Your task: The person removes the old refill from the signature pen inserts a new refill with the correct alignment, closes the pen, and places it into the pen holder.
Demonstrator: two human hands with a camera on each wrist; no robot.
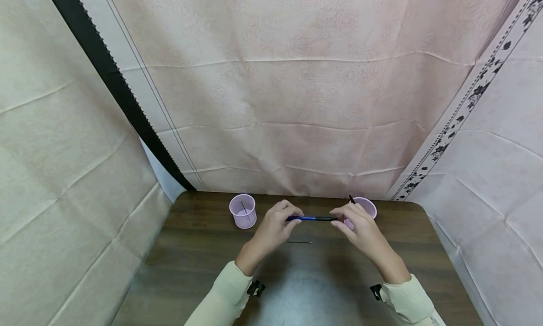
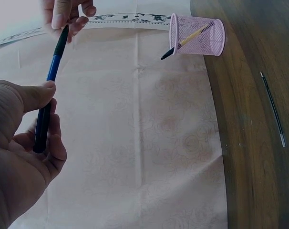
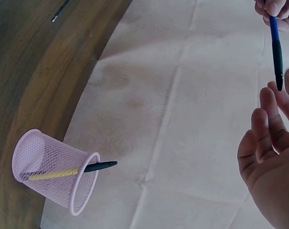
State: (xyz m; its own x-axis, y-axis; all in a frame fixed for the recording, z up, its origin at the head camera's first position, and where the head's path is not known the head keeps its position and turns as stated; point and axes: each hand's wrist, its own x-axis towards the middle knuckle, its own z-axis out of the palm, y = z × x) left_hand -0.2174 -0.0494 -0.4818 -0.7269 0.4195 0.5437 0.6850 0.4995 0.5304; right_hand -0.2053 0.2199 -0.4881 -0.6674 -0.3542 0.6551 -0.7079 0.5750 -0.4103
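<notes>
A blue pen with dark ends [image 1: 313, 218] is held level above the table. My left hand [image 1: 277, 224] pinches its left part between thumb and fingers; the left wrist view shows the thumb lying along the barrel [image 2: 50, 76]. My right hand [image 1: 358, 229] is at the pen's pointed end. In the right wrist view, its thumb and fingers [image 3: 268, 129] are spread about that tip without a visible pinch. Below the pen, a thin dark refill [image 1: 299, 242] with a pale end lies on the wooden table [image 2: 252, 176].
A pink mesh cup [image 1: 236, 212] stands left of my left hand, with a thin dark stick inside. Behind my right hand is another pink mesh cup [image 3: 54, 148] holding a yellow-and-black pen [image 3: 58, 174]. Patterned cloth [image 1: 275, 90] hangs behind the table and along both sides.
</notes>
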